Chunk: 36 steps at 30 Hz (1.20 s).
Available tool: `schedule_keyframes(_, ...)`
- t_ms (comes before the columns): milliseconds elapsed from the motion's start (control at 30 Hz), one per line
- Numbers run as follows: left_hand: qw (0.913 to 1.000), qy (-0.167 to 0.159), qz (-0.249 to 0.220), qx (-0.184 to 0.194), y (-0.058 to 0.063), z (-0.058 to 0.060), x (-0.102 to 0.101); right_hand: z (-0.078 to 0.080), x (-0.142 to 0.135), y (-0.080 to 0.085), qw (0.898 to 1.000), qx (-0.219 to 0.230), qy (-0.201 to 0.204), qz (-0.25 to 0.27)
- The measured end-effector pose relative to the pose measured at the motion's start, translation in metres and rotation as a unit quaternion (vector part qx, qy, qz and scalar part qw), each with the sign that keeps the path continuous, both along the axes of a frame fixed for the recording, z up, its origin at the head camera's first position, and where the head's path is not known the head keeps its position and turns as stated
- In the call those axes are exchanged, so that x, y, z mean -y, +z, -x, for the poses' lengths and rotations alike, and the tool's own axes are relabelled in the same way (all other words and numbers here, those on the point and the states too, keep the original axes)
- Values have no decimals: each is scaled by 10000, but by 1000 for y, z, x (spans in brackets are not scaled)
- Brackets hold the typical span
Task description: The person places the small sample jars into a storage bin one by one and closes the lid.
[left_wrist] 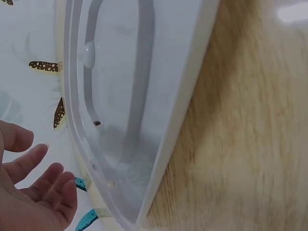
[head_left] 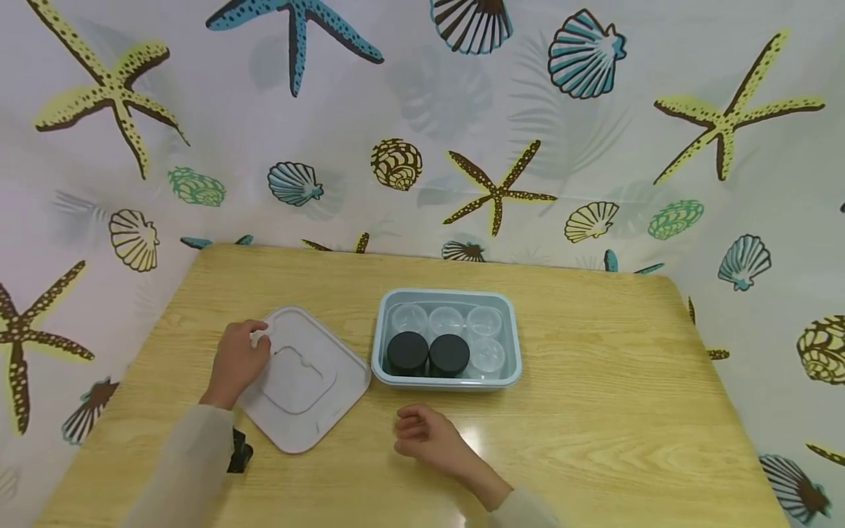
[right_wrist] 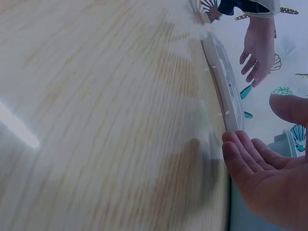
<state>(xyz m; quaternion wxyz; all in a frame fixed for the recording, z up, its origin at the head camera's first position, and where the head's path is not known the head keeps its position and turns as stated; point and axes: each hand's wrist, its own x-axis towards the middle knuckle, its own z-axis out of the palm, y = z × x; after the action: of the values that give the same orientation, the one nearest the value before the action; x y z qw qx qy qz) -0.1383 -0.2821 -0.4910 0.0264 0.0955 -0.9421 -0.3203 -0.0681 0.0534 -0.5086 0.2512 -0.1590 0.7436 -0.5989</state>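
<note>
A pale rectangular plastic lid [head_left: 300, 392] with a raised ring lies turned at an angle on the table. Over its upper-left corner hovers my left hand [head_left: 239, 359], fingers loosely bent; in the left wrist view nothing sits between them. To the lid's right stands a light blue plastic box [head_left: 449, 383]. Inside are two jars with black lids [head_left: 408, 353] at the front left and several clear round containers [head_left: 484, 321]. Just in front of the box, my right hand [head_left: 432, 440] is held with relaxed fingers and an empty palm.
The wooden table [head_left: 614, 411] carries the lid and box. A patterned cloth [head_left: 356, 110] with starfish and shells hangs along the back and both sides. A small black object [head_left: 240, 451] shows beside my left forearm.
</note>
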Motion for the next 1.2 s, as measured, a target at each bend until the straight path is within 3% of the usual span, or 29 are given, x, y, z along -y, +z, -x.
schedule_keyframes(333, 9974, 241, 489, 463, -1, 8, 9, 1, 20, -4, 9978, 611, -34, 257)
schedule_keyframes(633, 9931, 38, 458, 1080, -5, 12, 15, 1, 31, -10, 9955, 925, -65, 191)
schedule_keyframes(1200, 9888, -73, 493, 1406, -10, 14, 18, 1, 48, -11, 9809, 1838, -267, 581)
